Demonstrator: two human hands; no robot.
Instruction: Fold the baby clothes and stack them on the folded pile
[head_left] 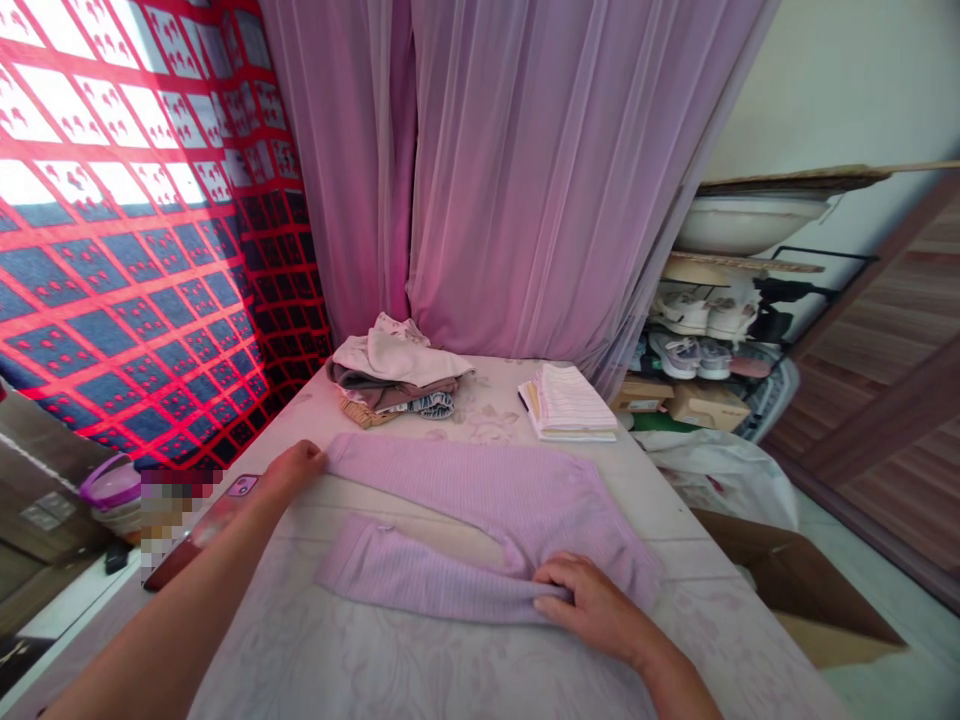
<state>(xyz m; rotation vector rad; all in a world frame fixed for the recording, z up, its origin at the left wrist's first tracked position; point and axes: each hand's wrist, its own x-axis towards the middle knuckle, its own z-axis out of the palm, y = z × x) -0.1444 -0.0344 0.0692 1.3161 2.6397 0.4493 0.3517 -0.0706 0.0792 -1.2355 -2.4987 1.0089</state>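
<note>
A pair of lilac ribbed trousers point(480, 480) lies spread on the table, legs toward the left and waist toward the right. My left hand point(302, 465) has its fingers closed on the cuff of the far leg. Near the crotch and waist, my right hand point(592, 605) pinches the edge of the near leg, with the thumb below and the fingers above. The near leg's cuff rests flat and slightly creased. A gap of bare tabletop shows between the two legs.
Behind the trousers stand a pile of clothes point(401, 365) and a stack of folded light cloths point(571, 402). A phone point(244, 486) lies by my left forearm. To the right are a shoe rack point(712, 320), a white plastic bag point(731, 470) and an open cardboard box point(795, 580).
</note>
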